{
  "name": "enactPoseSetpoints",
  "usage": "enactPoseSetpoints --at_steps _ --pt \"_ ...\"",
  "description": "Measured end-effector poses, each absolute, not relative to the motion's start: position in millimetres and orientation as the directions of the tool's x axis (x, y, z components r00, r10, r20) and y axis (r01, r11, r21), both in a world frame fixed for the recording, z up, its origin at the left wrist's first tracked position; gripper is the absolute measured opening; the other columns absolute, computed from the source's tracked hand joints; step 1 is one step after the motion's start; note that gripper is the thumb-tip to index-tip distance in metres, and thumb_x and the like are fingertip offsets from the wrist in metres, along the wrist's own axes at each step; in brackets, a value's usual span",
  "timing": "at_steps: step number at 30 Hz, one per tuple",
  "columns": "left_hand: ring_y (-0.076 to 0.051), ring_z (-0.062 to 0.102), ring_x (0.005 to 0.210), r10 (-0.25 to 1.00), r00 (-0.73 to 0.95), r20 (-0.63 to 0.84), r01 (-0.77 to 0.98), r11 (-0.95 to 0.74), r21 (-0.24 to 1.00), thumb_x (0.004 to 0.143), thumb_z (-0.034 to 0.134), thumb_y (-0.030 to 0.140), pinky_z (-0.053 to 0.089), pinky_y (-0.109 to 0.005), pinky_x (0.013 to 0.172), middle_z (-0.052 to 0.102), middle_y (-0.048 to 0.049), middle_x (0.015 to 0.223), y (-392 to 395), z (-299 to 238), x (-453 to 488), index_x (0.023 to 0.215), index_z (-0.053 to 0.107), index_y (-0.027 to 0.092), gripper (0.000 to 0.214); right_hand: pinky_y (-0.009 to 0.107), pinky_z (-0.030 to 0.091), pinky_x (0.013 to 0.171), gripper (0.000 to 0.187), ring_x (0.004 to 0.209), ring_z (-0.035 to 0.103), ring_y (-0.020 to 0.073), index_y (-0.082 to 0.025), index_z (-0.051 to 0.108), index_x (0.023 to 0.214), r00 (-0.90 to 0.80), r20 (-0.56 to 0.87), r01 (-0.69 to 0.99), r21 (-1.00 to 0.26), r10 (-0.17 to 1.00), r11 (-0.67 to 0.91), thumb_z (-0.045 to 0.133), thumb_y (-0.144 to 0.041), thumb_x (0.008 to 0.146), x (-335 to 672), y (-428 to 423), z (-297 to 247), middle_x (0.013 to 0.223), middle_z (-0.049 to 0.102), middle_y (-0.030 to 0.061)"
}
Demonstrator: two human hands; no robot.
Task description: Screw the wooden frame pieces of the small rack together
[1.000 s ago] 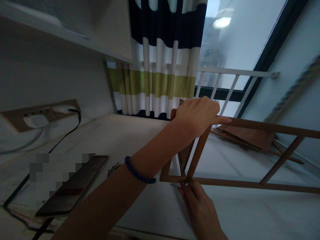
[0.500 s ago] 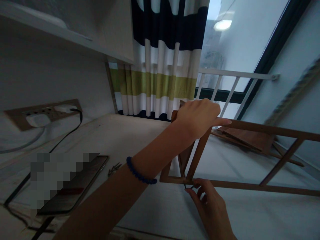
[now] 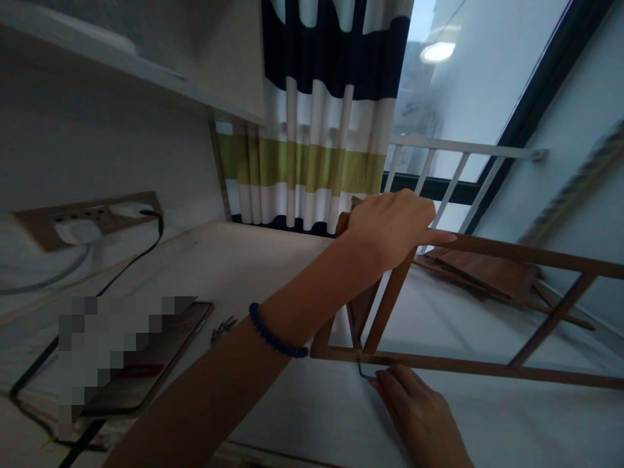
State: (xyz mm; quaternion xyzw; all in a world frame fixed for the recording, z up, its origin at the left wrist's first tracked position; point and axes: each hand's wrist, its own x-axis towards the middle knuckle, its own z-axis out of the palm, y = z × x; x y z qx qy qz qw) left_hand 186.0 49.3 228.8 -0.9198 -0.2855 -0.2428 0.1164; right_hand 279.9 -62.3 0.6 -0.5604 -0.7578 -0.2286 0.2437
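A brown wooden frame (image 3: 439,364) with long rails and crosspieces lies across the right half of the view. My left hand (image 3: 390,224), below a dark blue beaded bracelet (image 3: 273,338) on the wrist, is closed over the frame's upper rail near its corner. Just under the lower rail, my right hand (image 3: 414,403) pinches the end of a thin bent hex key (image 3: 361,369). The key's other end meets the rail near the crosspiece joint; its tip is hidden there.
Several small dark screws (image 3: 223,329) lie left of my forearm, beside a tablet-like device (image 3: 141,377), partly pixelated. Flat wooden pieces (image 3: 487,276) lie behind the frame. A socket strip (image 3: 92,221) with cords is on the left wall; a striped curtain (image 3: 312,156) hangs behind.
My right hand has shifted slightly right and down, swinging the hex key's free arm, and more of the key shows. My left hand keeps its hold on the frame.
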Motion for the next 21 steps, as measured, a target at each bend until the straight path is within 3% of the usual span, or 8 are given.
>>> enactPoseSetpoints --at_steps 4,7,9,11,17,21 --pt "-0.022 0.058 0.077 0.433 0.713 0.551 0.58 -0.806 -0.117 0.082 0.042 0.057 0.042 -0.03 0.064 0.057 -0.0049 0.07 51.5 227.3 186.0 0.092 0.064 0.018 0.047 0.025 0.045 0.04 0.046 0.052 0.058 0.0158 -0.019 0.059 0.084 -0.132 0.612 0.977 -0.052 0.78 0.206 0.018 -0.038 0.097 270.6 -60.5 -4.3 0.072 0.055 0.0038" --pt "-0.021 0.058 0.074 0.446 0.717 0.536 0.59 -0.798 -0.123 0.083 0.038 0.06 0.042 -0.03 0.064 0.055 -0.0038 0.065 51.9 227.5 185.5 0.09 0.065 0.017 0.051 0.023 0.045 0.043 0.041 0.049 0.057 0.0144 -0.02 0.051 0.094 0.003 0.568 0.927 -0.311 0.823 0.211 0.022 -0.049 0.095 261.8 -58.8 -9.4 0.065 0.056 -0.0002" --pt "-0.02 0.058 0.074 0.458 0.721 0.521 0.594 -0.795 -0.123 0.082 0.038 0.06 0.042 -0.03 0.065 0.054 -0.0032 0.063 51.7 228.5 185.5 0.088 0.065 0.017 0.051 0.022 0.042 0.041 0.04 0.045 0.056 0.0138 -0.022 0.042 0.092 0.124 0.504 0.852 -0.496 0.855 0.169 0.024 -0.058 0.091 255.2 -58.6 -13.4 0.059 0.056 -0.0039" --pt "-0.021 0.058 0.073 0.459 0.721 0.519 0.592 -0.797 -0.119 0.082 0.039 0.06 0.043 -0.031 0.065 0.053 -0.0031 0.062 51.6 229.7 185.9 0.087 0.065 0.017 0.051 0.021 0.039 0.041 0.038 0.043 0.055 0.0134 -0.024 0.036 0.086 0.182 0.445 0.786 -0.602 0.877 0.142 0.026 -0.06 0.09 248.1 -58.6 -17.3 0.055 0.054 -0.0064" --pt "-0.021 0.057 0.07 0.448 0.713 0.539 0.577 -0.812 -0.088 0.082 0.042 0.057 0.042 -0.032 0.062 0.052 -0.0029 0.061 52.1 231.8 187.0 0.088 0.065 0.018 0.046 0.021 0.04 0.047 0.03 0.052 0.056 0.0132 -0.023 0.044 0.079 0.053 0.52 0.727 -0.605 0.853 0.324 0.031 -0.045 0.095 232.0 -52.1 -21.7 0.065 0.056 -0.0021" --pt "-0.022 0.057 0.069 0.449 0.716 0.535 0.576 -0.812 -0.091 0.082 0.041 0.058 0.042 -0.032 0.062 0.052 -0.0027 0.06 52.6 232.6 186.0 0.091 0.064 0.018 0.047 0.022 0.048 0.055 0.034 0.061 0.06 0.0145 -0.021 0.051 0.097 0.049 0.542 0.687 -0.628 0.839 0.365 0.03 -0.047 0.094 230.4 -46.8 -22.4 0.075 0.063 0.0012"
